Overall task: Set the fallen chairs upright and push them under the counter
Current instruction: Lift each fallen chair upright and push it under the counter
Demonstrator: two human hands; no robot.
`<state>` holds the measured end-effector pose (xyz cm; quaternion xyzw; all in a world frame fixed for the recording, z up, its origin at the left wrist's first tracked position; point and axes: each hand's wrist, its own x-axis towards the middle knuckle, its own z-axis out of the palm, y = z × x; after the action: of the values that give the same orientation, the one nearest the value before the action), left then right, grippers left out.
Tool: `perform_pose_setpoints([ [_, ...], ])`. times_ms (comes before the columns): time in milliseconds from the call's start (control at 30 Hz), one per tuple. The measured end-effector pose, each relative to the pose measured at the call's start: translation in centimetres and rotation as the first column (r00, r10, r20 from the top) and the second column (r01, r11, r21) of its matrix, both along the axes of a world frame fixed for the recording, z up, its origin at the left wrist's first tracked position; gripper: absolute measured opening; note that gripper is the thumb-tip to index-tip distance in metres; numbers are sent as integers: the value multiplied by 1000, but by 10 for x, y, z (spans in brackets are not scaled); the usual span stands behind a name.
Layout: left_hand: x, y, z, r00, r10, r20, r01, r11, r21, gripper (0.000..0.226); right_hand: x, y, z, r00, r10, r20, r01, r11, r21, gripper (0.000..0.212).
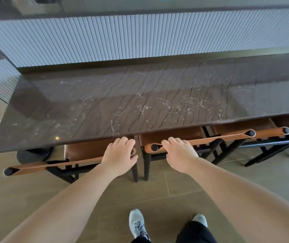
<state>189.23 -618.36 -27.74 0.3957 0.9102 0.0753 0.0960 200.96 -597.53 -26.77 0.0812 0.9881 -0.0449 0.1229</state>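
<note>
Now we stand at the dark marble counter (140, 102) with three tan leather chairs upright along its near edge, so the righting looks done and we are at the pushing-in step. Our left hand (120, 157) curls over the right end of the left chair's backrest (56, 164), fingers bent around the strap at its post; our right hand (180, 155) lies on the top strap of the middle chair (210, 137) just beside its left post, fingers bent over the edge, though we cannot tell how firmly they clasp it. The right chair (271, 131) sits tucked under the slab. The left chair stands slightly askew, its far end out from the counter, so next we likely need to square it and press both forward evenly.
</note>
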Motion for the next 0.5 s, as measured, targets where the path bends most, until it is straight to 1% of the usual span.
perform_pose_setpoints([
  [133,2,-18,-8,998,47,45,-43,996,-83,41,-7,-17,3,1000,-8,22,9,999,-38,41],
  [300,0,-11,-14,998,52,29,-50,997,-61,38,-6,-18,2,999,-8,33,10,999,-53,40],
  [367,-3,-5,-16,999,38,28,-36,997,-70,38,-7,-17,1,1000,-7,24,8,998,-62,40],
  [500,-9,3,-17,1000,-5,-5,4,990,-142,35,-16,-11,-3,999,41,7,-41,998,-41,40],
])
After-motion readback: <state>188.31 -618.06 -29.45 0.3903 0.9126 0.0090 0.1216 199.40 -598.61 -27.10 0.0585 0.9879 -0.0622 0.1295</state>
